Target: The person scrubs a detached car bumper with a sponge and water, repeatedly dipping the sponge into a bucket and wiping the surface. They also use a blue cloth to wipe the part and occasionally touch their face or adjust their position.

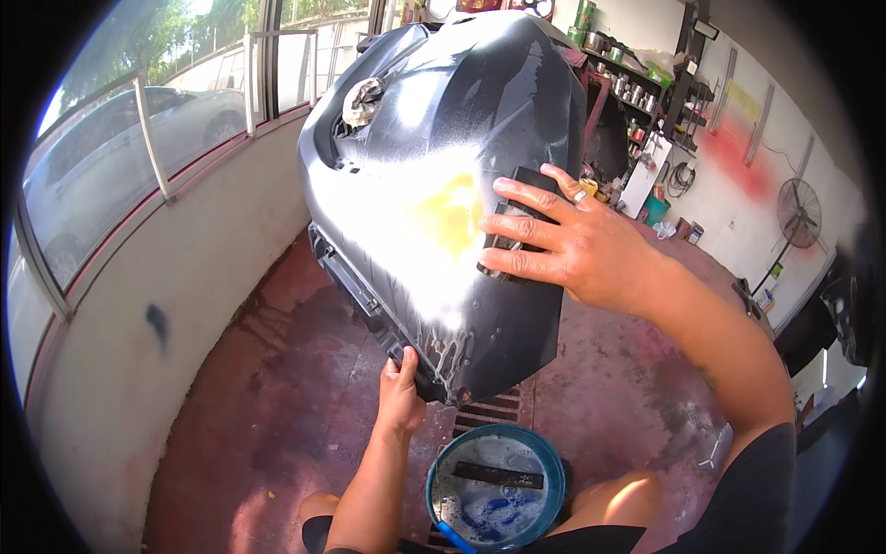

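A black car bumper (513, 337) stands in front of me, with a white patch and a yellow filler spot (449, 217) on its face. My right hand (577, 245) lies over a dark sanding block (533, 179), fingers spread across it, pressing it to the bumper just right of the yellow spot. My left hand (401, 397) grips the lower edge of the bumper, thumb on top. Pale runs of liquid streak the surface near that edge. A crumpled wad (363, 102) sits in an opening higher up the bumper.
Below the bumper, between my knees, stands a teal bucket (560, 462) of sudsy water with a black strip (498, 475) in it. A floor grate (489, 411) lies behind it. Windows line the left wall; shelves with cans (632, 92) and a fan (798, 212) are at right.
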`<control>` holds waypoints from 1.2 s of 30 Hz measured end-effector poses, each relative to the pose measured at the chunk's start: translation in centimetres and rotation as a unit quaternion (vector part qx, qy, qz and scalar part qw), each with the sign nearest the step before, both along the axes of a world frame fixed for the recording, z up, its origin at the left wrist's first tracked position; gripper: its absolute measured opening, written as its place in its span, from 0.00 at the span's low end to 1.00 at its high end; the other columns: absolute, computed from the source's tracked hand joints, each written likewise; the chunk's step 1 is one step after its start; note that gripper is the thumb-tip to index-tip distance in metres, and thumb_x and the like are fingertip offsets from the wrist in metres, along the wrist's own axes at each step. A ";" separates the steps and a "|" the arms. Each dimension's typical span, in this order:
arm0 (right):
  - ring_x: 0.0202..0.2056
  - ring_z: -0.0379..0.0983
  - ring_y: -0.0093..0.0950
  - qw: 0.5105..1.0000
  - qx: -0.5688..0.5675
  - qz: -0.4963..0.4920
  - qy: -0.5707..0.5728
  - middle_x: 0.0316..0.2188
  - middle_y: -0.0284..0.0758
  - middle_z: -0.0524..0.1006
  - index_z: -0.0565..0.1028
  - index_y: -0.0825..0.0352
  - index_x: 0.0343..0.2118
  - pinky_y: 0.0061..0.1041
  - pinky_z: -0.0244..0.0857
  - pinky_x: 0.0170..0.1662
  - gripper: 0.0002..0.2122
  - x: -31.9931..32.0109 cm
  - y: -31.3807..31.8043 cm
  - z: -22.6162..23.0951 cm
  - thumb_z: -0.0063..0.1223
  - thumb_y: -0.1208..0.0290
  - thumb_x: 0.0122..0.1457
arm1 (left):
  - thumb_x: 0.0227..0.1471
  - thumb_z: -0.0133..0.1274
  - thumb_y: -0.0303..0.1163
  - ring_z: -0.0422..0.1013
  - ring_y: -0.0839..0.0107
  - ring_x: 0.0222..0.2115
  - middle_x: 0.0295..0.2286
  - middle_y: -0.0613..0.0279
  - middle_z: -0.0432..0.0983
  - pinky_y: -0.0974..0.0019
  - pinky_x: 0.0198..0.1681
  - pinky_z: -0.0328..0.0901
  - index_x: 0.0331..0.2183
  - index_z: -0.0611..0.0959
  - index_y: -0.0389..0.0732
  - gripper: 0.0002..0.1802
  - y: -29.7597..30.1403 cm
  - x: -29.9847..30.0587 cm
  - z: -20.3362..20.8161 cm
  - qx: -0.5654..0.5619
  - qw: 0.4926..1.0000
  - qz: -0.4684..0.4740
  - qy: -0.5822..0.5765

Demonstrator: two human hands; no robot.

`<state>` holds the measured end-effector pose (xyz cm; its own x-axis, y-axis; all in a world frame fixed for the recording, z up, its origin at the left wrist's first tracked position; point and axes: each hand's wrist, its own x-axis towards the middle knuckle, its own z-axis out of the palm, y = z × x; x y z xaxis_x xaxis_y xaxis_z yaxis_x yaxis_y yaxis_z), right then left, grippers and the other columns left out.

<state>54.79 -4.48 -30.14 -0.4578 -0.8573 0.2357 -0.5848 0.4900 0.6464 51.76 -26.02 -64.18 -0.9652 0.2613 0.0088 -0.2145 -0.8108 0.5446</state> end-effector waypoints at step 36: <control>0.75 0.61 0.42 0.998 0.033 0.042 -0.039 0.68 0.31 0.75 0.81 0.50 0.60 0.60 0.55 0.75 0.26 -0.2 -1.3 0.5 0.62 0.79 0.57 | 0.70 0.61 0.46 0.79 0.63 0.51 0.52 0.62 0.81 0.51 0.57 0.76 0.59 0.77 0.42 0.25 0.8 -0.2 -0.3 0.010 1.000 0.004 -0.012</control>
